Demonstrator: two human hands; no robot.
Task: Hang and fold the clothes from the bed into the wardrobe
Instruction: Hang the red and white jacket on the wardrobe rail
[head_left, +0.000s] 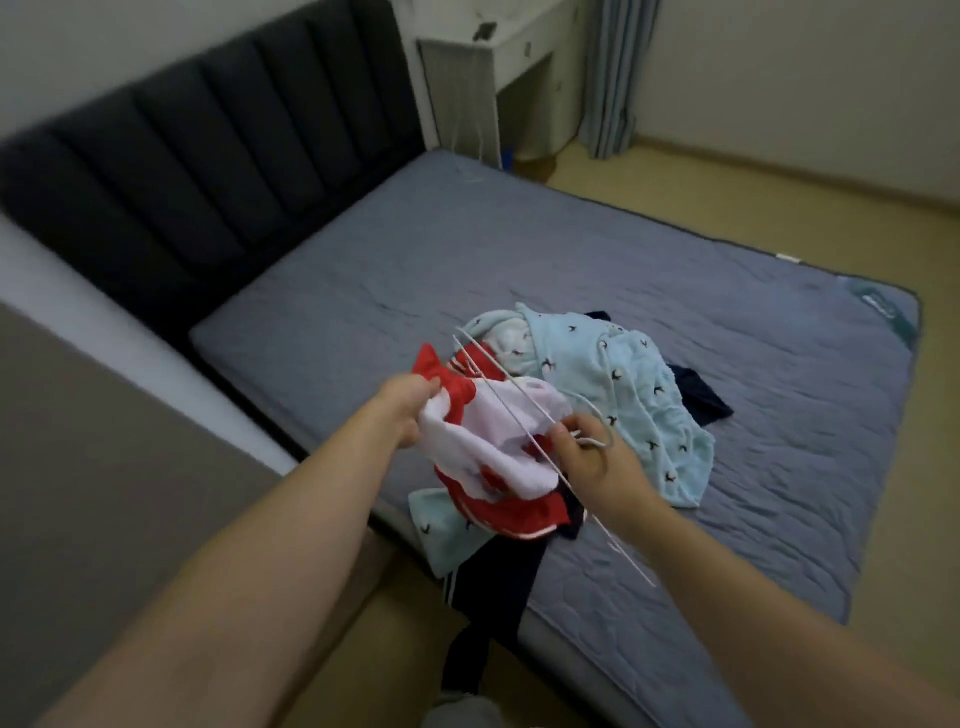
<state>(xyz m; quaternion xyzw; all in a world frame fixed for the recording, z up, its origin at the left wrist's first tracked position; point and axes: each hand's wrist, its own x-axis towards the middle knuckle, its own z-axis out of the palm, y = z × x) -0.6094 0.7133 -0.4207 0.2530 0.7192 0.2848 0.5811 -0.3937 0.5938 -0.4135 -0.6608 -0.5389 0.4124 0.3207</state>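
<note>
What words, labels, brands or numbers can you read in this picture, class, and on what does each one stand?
No text can be read.
Teal patch at the mattress corner: white marks, too blurred to read.
White tag on the mattress's far edge: too small to read.
Light blue garment: dark bird-like shapes, a pattern, not letters.
Red and white garment: stripes only, no lettering shows.

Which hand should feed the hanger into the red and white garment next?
Right. The right hand grips the white hanger near its hook; the left hand only holds the red and white garment bunched.
</note>
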